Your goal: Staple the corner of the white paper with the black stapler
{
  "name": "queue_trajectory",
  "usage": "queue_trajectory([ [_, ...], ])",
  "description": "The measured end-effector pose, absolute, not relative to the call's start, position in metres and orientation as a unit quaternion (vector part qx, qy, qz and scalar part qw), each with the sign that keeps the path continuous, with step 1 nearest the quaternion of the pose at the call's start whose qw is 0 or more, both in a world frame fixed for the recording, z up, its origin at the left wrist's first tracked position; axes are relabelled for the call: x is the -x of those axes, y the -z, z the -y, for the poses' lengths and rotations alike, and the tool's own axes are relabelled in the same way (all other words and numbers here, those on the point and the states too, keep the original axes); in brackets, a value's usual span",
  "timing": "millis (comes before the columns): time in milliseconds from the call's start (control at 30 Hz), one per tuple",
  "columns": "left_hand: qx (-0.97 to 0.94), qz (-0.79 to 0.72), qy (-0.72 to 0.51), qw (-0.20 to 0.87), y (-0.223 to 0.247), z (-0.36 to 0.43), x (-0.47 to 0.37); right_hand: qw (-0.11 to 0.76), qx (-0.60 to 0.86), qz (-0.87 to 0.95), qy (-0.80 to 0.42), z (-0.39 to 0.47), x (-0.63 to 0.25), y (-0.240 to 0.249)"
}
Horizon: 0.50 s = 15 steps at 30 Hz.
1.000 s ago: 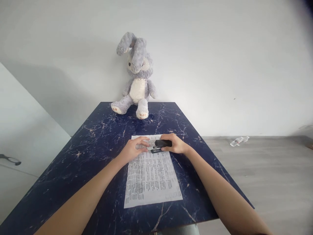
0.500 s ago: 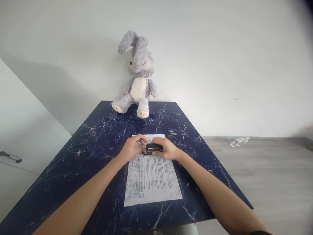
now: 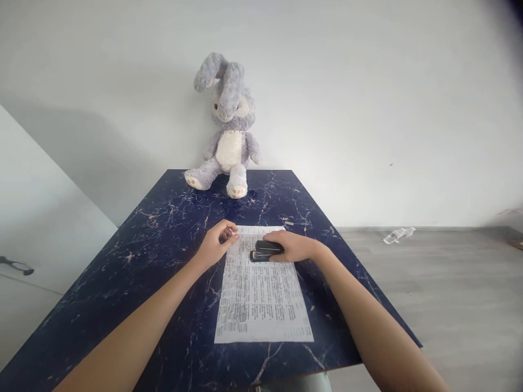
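Observation:
A black stapler (image 3: 267,249) lies across the upper part of a printed sheet of paper (image 3: 263,305), its front end pointing left. My right hand (image 3: 292,246) is closed around the stapler's right end, thumb on the near side and fingers on the far side. To the left, my left hand (image 3: 218,240) is at the sheet's upper left edge, apart from the stapler. Its fingers are loosely curled with the thumb held away from them, and I see nothing between them.
The sheet rests on a dark blue marbled table (image 3: 180,310). A grey plush rabbit (image 3: 231,130) sits at the table's far end against the white wall. Beyond the sheet's top right corner is a small pale piece (image 3: 289,222). A clear plastic item (image 3: 399,235) lies on the floor at right.
My right hand and the stapler have shifted right, along with the sheet. My left hand has come away from the stapler's front end and moved slightly left.

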State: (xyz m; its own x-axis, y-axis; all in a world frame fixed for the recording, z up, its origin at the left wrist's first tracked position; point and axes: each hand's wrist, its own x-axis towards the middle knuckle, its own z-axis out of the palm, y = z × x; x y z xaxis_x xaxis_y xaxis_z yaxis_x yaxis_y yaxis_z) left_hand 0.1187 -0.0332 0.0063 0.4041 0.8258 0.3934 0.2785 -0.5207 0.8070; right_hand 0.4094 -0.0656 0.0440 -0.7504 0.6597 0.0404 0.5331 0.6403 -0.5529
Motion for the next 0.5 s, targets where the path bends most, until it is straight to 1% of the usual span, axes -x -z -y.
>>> queue_trajectory([
  [67,-0.773,-0.350,-0.405,0.339,-0.006,0.033,-0.119,0.079,0.334,0.890,-0.299,0.065,-0.424,-0.048],
  [167,-0.788,-0.338,-0.389,0.336,-0.007,0.035,-0.119,0.042,0.355,0.872,-0.335,0.063,-0.444,-0.051],
  [333,-0.793,-0.333,-0.381,0.339,-0.010,0.036,-0.118,0.040,0.376,0.831,-0.408,0.063,-0.467,-0.057],
  [400,-0.785,-0.337,-0.386,0.348,-0.010,0.036,-0.119,0.070,0.365,0.822,-0.432,0.061,-0.475,-0.057],
  [433,-0.782,-0.338,-0.388,0.351,-0.010,0.035,-0.119,0.101,0.373,0.819,-0.424,0.059,-0.478,-0.056],
  [500,-0.780,-0.339,-0.389,0.354,-0.009,0.035,-0.119,0.186,0.432,0.812,-0.347,0.053,-0.484,-0.051],
])
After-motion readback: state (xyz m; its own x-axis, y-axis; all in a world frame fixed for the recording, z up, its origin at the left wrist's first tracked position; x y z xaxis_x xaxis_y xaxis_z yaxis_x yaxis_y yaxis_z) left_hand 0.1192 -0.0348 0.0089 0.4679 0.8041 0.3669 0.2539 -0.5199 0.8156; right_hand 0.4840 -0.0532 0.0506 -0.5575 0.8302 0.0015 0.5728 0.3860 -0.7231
